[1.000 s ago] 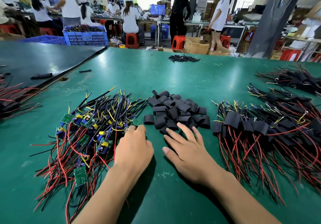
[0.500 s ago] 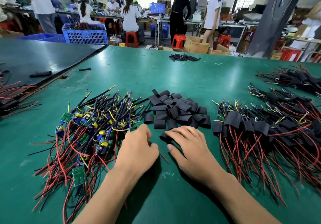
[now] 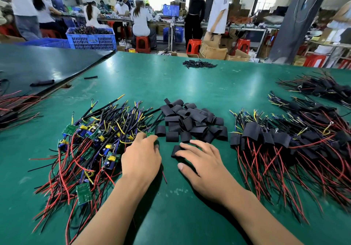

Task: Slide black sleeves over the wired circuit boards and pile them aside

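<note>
A heap of bare wired circuit boards [image 3: 95, 140], green with red, black and yellow leads, lies at the left on the green table [image 3: 190, 85]. My left hand [image 3: 140, 159] is at its right edge, fingers curled down onto one board; a red lead trails out under the palm. In the middle is a pile of loose black sleeves [image 3: 191, 123]. One black sleeve [image 3: 175, 150] lies apart in front of it under the fingertips of my right hand [image 3: 199, 165], the thumb held clear. Sleeved boards [image 3: 284, 144] are piled at the right.
More sleeved bundles [image 3: 319, 88] lie at the far right and a small heap of black tubing [image 3: 198, 64] at the far edge. A dark mat [image 3: 38, 64] covers the left table, with red wires [image 3: 13, 106] on it. People work at benches behind.
My right hand has dragged one sleeve out of the pile toward me. My left hand has reached a little further into the board heap and curled over a board.
</note>
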Tool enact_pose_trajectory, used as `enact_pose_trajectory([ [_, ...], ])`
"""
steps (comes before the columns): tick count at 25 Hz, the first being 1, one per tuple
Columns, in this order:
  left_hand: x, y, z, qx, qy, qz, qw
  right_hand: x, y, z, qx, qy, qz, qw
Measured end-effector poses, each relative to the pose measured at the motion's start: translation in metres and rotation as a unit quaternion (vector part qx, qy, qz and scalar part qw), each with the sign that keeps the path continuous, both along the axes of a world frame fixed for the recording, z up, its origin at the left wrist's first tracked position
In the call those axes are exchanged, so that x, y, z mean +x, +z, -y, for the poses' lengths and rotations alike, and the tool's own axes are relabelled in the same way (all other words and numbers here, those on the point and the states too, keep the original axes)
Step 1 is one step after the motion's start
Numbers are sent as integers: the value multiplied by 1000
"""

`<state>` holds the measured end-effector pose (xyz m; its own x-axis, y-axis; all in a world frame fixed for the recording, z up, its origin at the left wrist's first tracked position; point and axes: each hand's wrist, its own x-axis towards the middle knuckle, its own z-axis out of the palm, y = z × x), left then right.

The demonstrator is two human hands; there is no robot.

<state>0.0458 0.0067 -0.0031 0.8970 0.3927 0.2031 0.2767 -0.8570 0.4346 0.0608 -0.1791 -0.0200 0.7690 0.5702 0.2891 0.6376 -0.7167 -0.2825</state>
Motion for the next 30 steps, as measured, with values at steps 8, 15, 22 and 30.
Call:
enact_pose_trajectory([
  [8, 8, 0, -11, -276, 12, 225, 935, 1, -2, 0, 4, 1, -2, 1000],
  [15, 9, 13, -14, -580, 21, 360, 730, 2, -3, 1, 11, 8, -7, 1000],
  [22, 3, 12, -1, -594, -36, 343, 727, -1, 1, 2, 34, -7, 7, 999],
  [30, 0, -4, 4, -368, -60, 198, 907, 0, 4, 3, 48, -10, -3, 999],
])
